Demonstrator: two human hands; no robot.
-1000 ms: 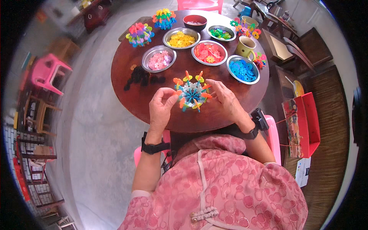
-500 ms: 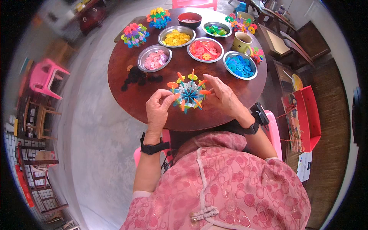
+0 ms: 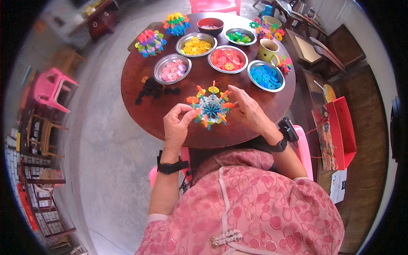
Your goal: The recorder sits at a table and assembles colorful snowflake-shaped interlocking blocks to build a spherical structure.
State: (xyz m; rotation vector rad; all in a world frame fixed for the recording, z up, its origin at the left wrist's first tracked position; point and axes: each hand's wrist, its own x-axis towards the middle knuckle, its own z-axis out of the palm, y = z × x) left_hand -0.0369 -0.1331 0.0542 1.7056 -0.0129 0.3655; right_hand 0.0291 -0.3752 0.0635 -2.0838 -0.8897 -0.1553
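Note:
In front of me on the round table stands a ball-like build of interlocking flower-shaped plastic discs (image 3: 211,106), blue and white at its core, with yellow-green and orange discs sticking out around it. My left hand (image 3: 176,122) is closed at its left side, thumb and forefinger pinching an orange disc (image 3: 196,111) at the rim. On the other side, my right hand (image 3: 251,111) is open, its fingers stretched out next to the build. Whether the right fingertips touch an orange disc there I cannot tell.
Metal bowls of pink (image 3: 173,70), yellow (image 3: 195,46), red (image 3: 228,59), green (image 3: 240,36) and blue discs (image 3: 266,76) stand beyond. Black discs (image 3: 153,90) lie loose at left. Finished balls (image 3: 151,43), a dark red bowl (image 3: 210,26) and a mug (image 3: 267,51) stand farther back.
The whole table has shifted slightly down in view. My left hand stays pinched on the orange disc and my right hand stays beside the build.

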